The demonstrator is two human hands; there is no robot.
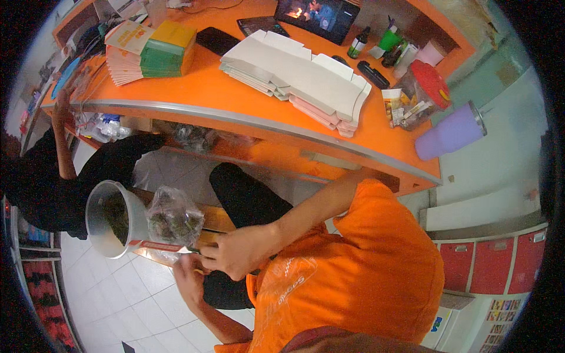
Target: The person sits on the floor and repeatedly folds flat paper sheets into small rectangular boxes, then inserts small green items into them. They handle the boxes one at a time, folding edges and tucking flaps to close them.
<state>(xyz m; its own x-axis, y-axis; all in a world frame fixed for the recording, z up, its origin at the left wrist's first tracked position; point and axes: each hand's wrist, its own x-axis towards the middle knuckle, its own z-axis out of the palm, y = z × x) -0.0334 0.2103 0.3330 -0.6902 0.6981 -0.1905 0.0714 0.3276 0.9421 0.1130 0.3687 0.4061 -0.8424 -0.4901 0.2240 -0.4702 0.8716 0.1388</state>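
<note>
My right hand [236, 252] reaches in from the upper right, its fingers closed by one end of a narrow red-and-white strip [156, 245]. Whether it grips the strip, I cannot tell. Just below, my left hand [189, 279] has its fingers pinched together; what they hold is too small to make out. The strip's other end meets the rim of a translucent white bucket [101, 226], which has dark greenish-brown matter inside. Beside the bucket lies a clear plastic bag [176, 220] of brownish-green lumps, near a wooden surface [216, 220].
An orange desk [206, 91] with a metal edge carries stacked white card sheets [294, 73], booklets [156, 50], a screen [318, 17], a red-lidded jar [421, 94] and a purple tumbler [450, 132]. Another person in black [53, 182] sits at the left. Red lockers [491, 265] stand right.
</note>
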